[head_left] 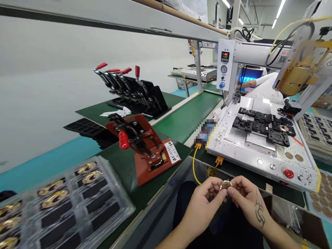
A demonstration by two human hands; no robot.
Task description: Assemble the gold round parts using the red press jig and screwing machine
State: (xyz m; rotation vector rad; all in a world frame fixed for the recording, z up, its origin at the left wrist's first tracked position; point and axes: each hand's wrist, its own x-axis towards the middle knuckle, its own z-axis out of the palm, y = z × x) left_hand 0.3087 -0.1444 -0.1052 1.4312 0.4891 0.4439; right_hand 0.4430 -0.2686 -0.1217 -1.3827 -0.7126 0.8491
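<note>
Left hand (206, 202) and right hand (246, 197) pinch between them a round part (225, 185), seemingly tilted, near the white machine's front edge (241, 158).

- L hand (206, 204) & R hand (245, 195): fingertips of both pinch a rd gold pc (225, 184) btwn them.
- Tray (131, 205), lower L: gold parts (92, 177) in some pockets, others show black.
- Brown jig (144, 174) nr tray, w/ red handle (123, 139) & handwritten label (172, 151).
- Behind jig: black clamps (147, 98) in a row, red grips, white cloth (119, 112) beside.
- Green belt (186, 110) past jig.
- Machine (230, 151), R: black fixtures (261, 121) on bed, two brown discs (288, 155) nr red btn (288, 173).
- Bkgd: co-worker's arm (247, 84), white sleeve.
</note>
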